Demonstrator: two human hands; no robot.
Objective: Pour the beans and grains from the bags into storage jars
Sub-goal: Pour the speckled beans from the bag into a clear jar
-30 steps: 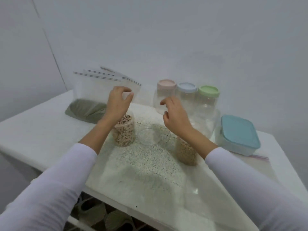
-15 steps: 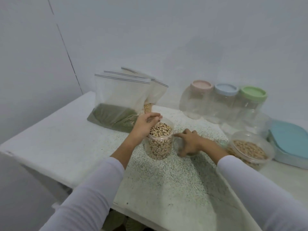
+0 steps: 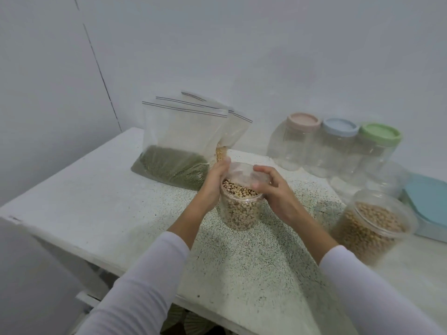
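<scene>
Head view showed the bench (image 3: 72,189), a white speckled top, carrying the full set of task items. Largest were the zip bags (image 3: 183,131), standing against the wall at the bench's rear left; the front bag held green grain in its lower part, and a bag behind it showed yellowish contents. Three empty jars (image 3: 336,146) with pink, blue and green lids stood in a row along the rear edge, right of the bags. A filled open jar (image 3: 370,226) of tan beans sat near the right edge, just beside a blue-lidded box (image 3: 428,201). The bean jar (image 3: 240,209) stood upright at mid-bench, filled nearly to its rim with pale beans bearing dark spots. Compared with half a second before, the right hand (image 3: 273,192) had left the bench surface and brought the clear lid (image 3: 244,175) over the jar's mouth; the left hand (image 3: 215,182), which had gripped the jar's rim, had come to the lid's left edge. Both hands were together at the jar, fingers curled on the lid from opposite sides. The lid sat tilted, not yet seated. Judged on this, pouring into this jar was finished and closure was in hand; the remaining bags and three empty jars indicated further pours outstanding.
</scene>
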